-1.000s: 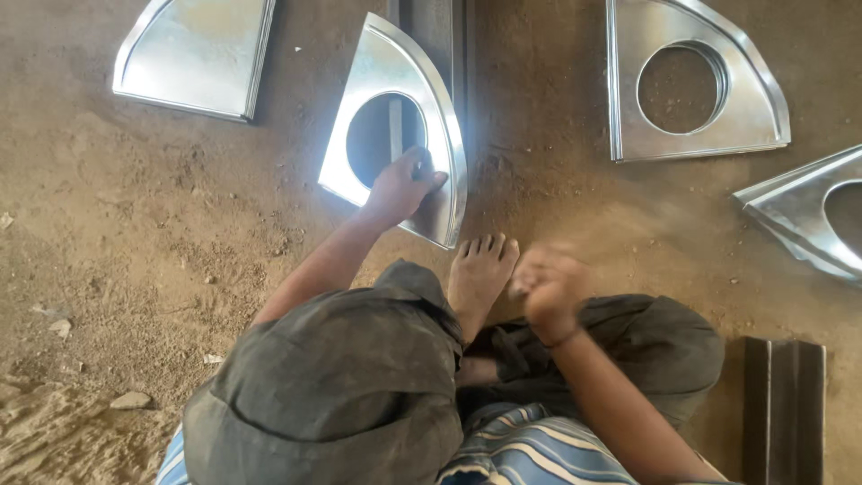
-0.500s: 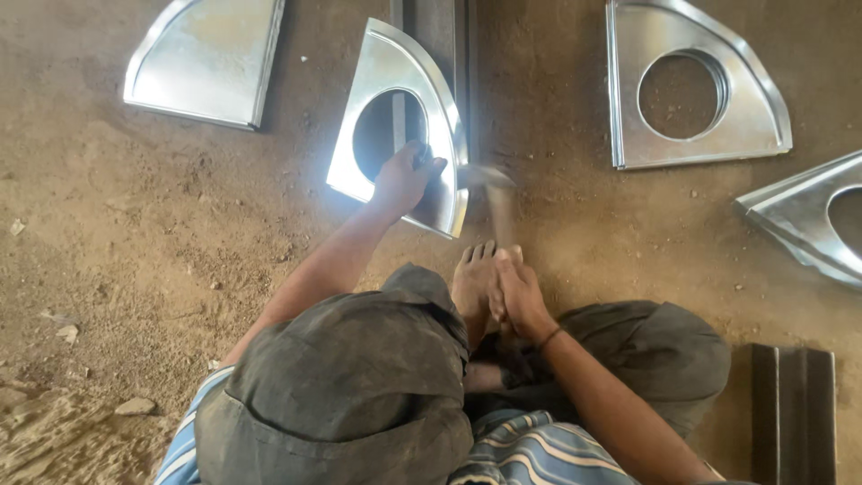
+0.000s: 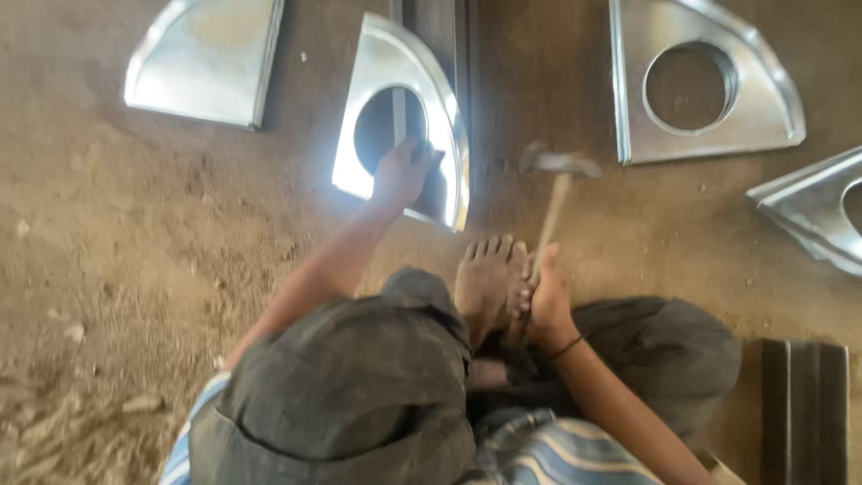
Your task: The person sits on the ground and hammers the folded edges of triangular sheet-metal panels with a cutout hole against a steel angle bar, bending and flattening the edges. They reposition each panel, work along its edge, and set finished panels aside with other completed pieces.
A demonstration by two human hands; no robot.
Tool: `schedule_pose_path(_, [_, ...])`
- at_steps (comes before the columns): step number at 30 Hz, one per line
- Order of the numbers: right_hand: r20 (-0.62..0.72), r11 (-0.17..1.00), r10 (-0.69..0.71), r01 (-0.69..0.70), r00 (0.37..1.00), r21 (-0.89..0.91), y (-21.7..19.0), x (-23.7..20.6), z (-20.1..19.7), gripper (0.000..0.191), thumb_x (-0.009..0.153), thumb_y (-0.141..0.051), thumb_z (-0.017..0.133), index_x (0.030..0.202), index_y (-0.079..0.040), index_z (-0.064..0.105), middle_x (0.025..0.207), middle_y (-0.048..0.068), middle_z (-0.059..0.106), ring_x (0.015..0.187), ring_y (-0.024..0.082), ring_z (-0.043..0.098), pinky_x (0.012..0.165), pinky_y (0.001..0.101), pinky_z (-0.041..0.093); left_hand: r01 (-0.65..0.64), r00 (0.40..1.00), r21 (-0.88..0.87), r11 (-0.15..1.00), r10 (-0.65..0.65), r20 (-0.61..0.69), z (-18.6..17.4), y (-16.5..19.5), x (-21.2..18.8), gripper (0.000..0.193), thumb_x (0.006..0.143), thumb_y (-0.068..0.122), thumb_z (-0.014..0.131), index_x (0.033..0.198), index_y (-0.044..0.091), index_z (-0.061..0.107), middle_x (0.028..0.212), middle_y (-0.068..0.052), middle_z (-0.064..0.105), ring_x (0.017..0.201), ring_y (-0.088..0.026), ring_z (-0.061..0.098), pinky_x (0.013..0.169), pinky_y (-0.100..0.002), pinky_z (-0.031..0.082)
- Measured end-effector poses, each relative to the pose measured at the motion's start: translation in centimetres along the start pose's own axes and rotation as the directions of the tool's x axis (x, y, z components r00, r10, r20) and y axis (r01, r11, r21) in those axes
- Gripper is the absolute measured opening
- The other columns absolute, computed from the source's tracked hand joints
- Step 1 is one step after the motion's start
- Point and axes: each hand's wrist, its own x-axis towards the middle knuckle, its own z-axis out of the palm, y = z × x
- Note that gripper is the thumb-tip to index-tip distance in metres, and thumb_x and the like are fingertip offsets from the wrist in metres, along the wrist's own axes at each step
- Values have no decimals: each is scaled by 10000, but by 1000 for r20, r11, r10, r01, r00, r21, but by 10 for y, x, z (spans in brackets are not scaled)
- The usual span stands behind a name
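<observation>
I sit cross-legged on a dirt floor. My left hand (image 3: 401,172) presses down on a shiny quarter-round sheet-metal piece (image 3: 388,67) with a round hole, gripping its near edge. That piece rests over a dark metal rail (image 3: 440,27). My right hand (image 3: 546,296) grips the wooden handle of a hammer (image 3: 557,180), whose blurred metal head hovers just right of the piece's curved rim. My bare foot (image 3: 485,278) lies beside the right hand.
A solid quarter-round sheet (image 3: 202,58) lies at the far left. Another holed piece (image 3: 700,81) lies at the upper right, and a third (image 3: 813,211) at the right edge. A dark metal bar (image 3: 804,409) sits at the lower right.
My right hand has swung the hammer out from near my foot, so its head is now beside the piece's rim. My left hand stays on the piece.
</observation>
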Motion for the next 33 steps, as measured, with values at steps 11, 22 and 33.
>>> schedule_pose_path(11, [217, 972, -139, 174, 966, -155, 17, -5, -9, 483, 1054, -496, 459, 786, -94, 471, 528, 10, 409, 389, 133, 356, 361, 297, 328, 230, 965, -98, 968, -215, 148, -4, 16, 31, 486, 931, 455, 646, 1170, 33, 668, 1061, -191, 752, 1003, -319, 752, 865, -429, 562])
schedule_pose_path(22, [359, 511, -835, 830, 416, 226, -96, -62, -21, 528, 1007, -672, 538, 1005, -144, 549, 721, -14, 523, 528, 131, 421, 608, 282, 459, 106, 984, 57, 993, -113, 141, 3, 22, -63, 417, 929, 438, 666, 1216, 142, 604, 1069, -186, 720, 1050, -406, 666, 865, -493, 492])
schedule_pose_path(33, [328, 889, -452, 450, 829, 87, -81, -11, -50, 460, 1066, -591, 474, 985, -139, 512, 723, 2, 449, 579, 104, 443, 523, 275, 375, 99, 980, 23, 995, -101, 169, -3, 34, -46, 402, 956, 435, 624, 1219, 131, 642, 1059, -161, 730, 1020, -371, 691, 872, -460, 510])
